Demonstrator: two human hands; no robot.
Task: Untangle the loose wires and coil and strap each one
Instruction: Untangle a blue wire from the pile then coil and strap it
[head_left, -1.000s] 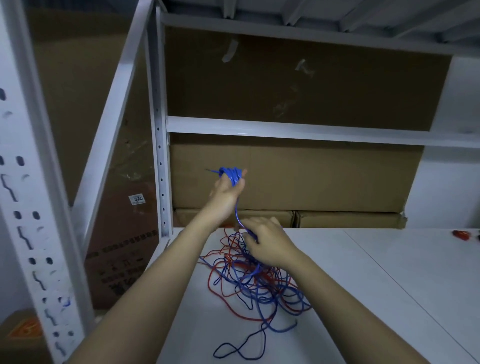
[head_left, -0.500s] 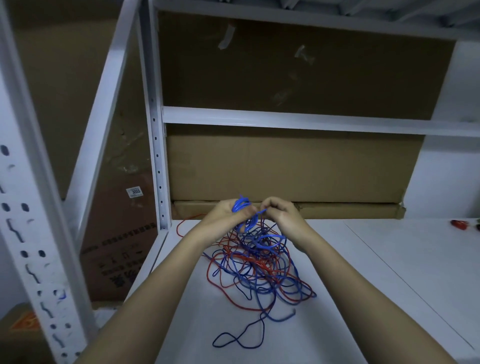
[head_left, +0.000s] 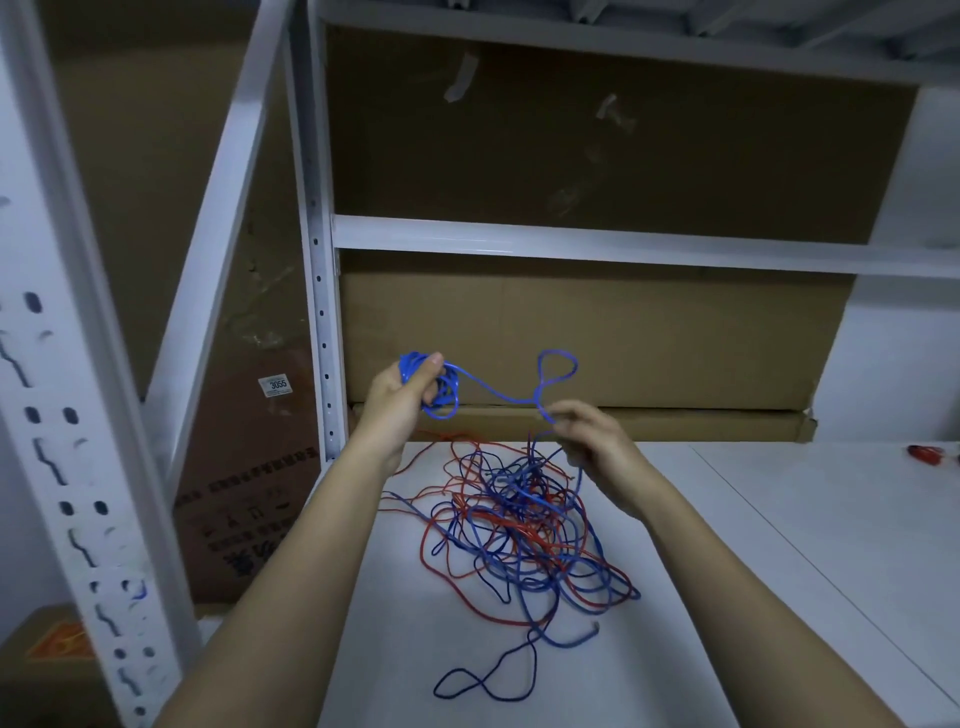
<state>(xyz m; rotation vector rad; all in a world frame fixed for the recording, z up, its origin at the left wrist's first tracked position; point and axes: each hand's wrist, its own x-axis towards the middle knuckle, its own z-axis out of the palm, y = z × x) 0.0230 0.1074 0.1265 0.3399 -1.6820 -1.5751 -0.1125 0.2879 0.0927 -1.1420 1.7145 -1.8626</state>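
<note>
A tangle of blue and red wires (head_left: 519, 535) lies on the white shelf surface (head_left: 779, 545). My left hand (head_left: 400, 395) is raised above its far left edge and grips a small coil of blue wire (head_left: 441, 395). From that coil a blue strand (head_left: 493, 392) runs right to a twisted loop (head_left: 556, 366). My right hand (head_left: 592, 441) pinches the same strand just below the loop, and from there the wire drops into the tangle. A loose blue end (head_left: 483, 686) trails toward the near edge.
A white perforated upright (head_left: 317, 260) stands just left of my left hand, with a horizontal beam (head_left: 623, 244) above. Cardboard boxes (head_left: 623, 343) close off the back. A small red object (head_left: 924, 454) lies at the far right. Another upright (head_left: 78, 415) is near left.
My hands, which were close together over the tangle, have moved apart. The left hand rose with the coil, and a blue strand with a loop now stretches between them.
</note>
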